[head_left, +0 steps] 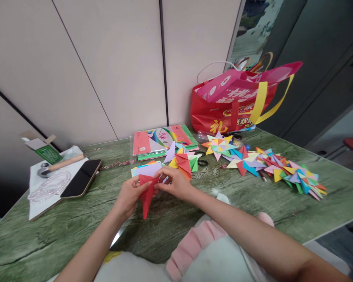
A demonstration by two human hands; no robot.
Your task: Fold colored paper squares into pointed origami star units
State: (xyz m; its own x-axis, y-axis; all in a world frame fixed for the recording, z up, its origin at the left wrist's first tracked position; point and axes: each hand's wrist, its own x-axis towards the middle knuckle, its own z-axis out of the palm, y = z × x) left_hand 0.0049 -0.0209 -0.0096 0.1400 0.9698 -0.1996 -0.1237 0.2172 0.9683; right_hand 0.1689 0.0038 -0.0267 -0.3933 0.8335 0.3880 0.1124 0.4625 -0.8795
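Green wood-grain table (pixel 47 235); red folded paper (pixel 147 198), creased, tapering to point.

Head view, forward and down.

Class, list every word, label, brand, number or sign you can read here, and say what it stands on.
"礼": red tote bag, large yellow character; its other lettering is partly covered or blurred.
"桃": pink packaging inside it, apparently; the neighbouring characters are unclear.
Green-and-white box: print too small to read.
Coral paper pack: marks too small to read.
Red folded paper: none visible.
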